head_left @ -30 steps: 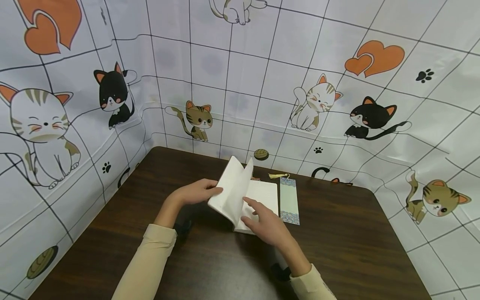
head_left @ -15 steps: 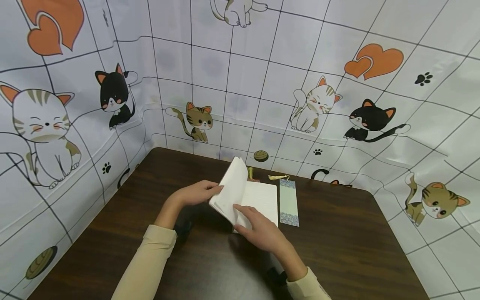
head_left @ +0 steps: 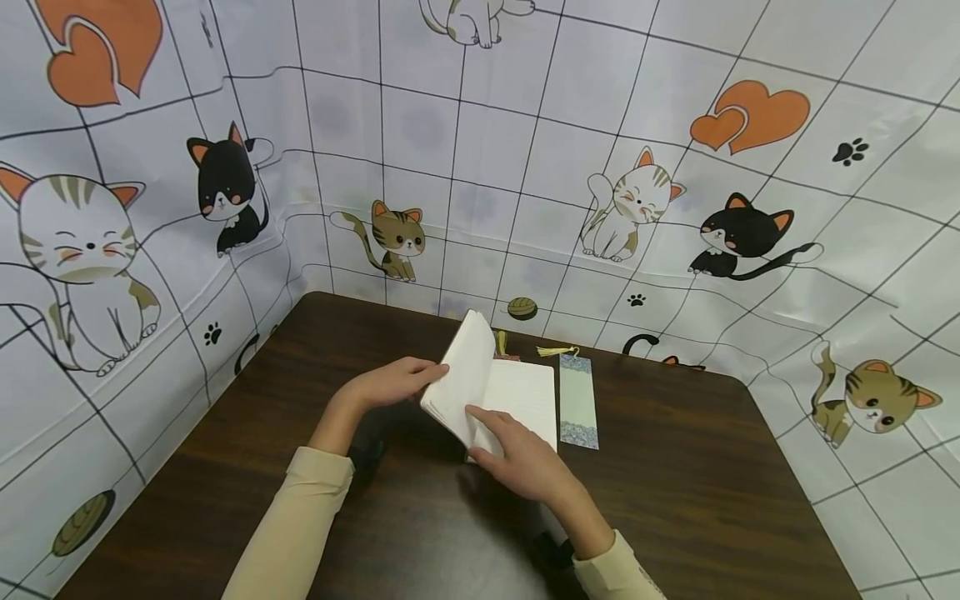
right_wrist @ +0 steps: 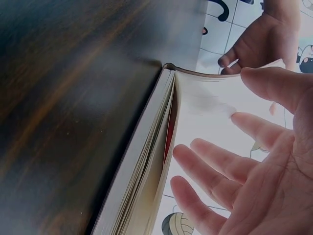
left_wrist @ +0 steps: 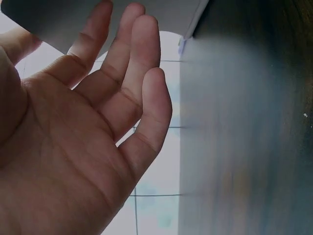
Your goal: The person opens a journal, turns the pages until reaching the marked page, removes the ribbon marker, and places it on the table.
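Observation:
An open notebook with blank-looking white pages lies on the table, its left side raised at a slant. My left hand holds that raised side at its outer edge, thumb on the page and fingers behind the dark cover. Over the spine area, my right hand has its fingers extended, the index fingertip touching the raised page. Something thin and red shows between the pages in the right wrist view. Behind the notebook, a yellow-green tassel is partly hidden by the pages.
To the notebook's right lies a pale green bookmark with blue patterned ends and a yellow tassel. The dark wooden table ends at a white cat-print curtain at the back and sides.
A loose page that stood upright now rests leftward against the raised pages. My right hand shifted left toward the spine. The tassel behind the notebook came into view. My left hand barely moved.

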Action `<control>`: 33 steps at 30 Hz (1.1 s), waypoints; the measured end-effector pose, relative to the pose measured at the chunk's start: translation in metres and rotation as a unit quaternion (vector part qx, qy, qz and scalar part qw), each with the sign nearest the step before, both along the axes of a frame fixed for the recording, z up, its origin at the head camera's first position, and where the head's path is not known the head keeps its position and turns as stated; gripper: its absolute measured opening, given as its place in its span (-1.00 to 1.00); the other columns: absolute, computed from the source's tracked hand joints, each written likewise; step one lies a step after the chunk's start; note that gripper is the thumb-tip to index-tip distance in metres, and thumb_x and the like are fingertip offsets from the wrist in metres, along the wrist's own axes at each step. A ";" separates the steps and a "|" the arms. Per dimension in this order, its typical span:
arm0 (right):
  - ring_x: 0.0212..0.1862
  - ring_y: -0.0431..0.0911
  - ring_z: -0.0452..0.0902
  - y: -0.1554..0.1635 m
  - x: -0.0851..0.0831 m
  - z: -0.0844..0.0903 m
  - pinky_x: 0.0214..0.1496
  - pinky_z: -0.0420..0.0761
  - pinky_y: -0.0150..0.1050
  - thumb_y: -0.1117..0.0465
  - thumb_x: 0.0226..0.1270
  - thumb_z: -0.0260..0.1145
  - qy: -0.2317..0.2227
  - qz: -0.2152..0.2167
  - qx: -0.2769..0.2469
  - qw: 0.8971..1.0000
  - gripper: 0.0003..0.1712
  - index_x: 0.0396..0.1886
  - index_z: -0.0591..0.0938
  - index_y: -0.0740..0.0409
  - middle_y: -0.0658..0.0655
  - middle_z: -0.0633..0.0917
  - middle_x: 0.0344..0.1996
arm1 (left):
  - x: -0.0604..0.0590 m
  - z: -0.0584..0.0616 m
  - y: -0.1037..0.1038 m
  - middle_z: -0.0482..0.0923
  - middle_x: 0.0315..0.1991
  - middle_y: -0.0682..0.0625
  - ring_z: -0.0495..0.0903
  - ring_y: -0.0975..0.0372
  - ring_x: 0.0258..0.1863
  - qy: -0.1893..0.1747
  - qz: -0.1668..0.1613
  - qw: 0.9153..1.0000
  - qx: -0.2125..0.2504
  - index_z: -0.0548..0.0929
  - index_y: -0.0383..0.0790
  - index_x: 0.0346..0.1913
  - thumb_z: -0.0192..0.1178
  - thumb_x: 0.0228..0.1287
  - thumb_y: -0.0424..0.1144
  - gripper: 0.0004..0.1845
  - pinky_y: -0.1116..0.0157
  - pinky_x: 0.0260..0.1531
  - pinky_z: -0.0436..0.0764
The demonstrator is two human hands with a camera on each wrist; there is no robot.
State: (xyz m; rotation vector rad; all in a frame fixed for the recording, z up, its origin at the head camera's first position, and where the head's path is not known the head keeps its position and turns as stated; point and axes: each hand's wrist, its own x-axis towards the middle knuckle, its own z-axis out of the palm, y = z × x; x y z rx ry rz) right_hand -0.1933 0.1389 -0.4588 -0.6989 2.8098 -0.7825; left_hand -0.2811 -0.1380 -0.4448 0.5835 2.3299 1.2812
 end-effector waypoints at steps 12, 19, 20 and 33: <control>0.29 0.08 0.63 0.000 0.000 0.001 0.24 0.63 0.16 -0.11 0.57 0.36 0.009 0.003 0.023 1.000 -0.27 0.64 0.40 -0.22 0.15 0.61 0.43 | 0.001 0.001 -0.003 0.60 -0.25 -0.05 0.54 0.19 -0.29 0.044 -0.013 0.999 0.013 0.65 -0.34 0.11 -0.05 0.75 -0.11 -0.62 0.21 -0.17 0.56; 0.34 0.17 0.62 0.012 -0.006 -0.001 0.30 0.57 0.28 -0.02 0.46 0.49 0.049 -0.006 0.070 0.996 -0.31 0.51 0.55 -0.05 0.14 0.66 0.38 | 0.002 0.002 -0.003 0.55 -0.27 -0.04 0.51 0.17 -0.28 0.053 0.000 0.999 0.003 0.64 -0.30 0.01 -0.03 0.75 -0.10 -0.66 0.20 -0.19 0.52; 0.34 0.18 0.61 0.014 -0.006 -0.001 0.30 0.56 0.30 -0.02 0.44 0.51 0.049 -0.010 0.075 0.996 -0.31 0.50 0.56 -0.04 0.14 0.66 0.38 | 0.002 0.002 -0.003 0.52 -0.29 -0.04 0.48 0.17 -0.30 0.055 0.002 0.998 0.002 0.63 -0.29 -0.02 -0.02 0.74 -0.11 -0.68 0.20 -0.21 0.50; 0.51 0.24 0.47 0.028 -0.014 -0.006 0.44 0.30 0.58 -0.11 0.34 0.57 0.012 -0.039 0.105 0.994 -0.11 0.60 0.45 -0.08 0.18 0.51 0.55 | 0.000 0.001 -0.006 0.30 -0.44 0.03 0.29 0.19 -0.43 0.071 -0.002 0.998 0.001 0.54 -0.23 -0.29 0.01 0.74 -0.14 -0.66 0.20 -0.31 0.37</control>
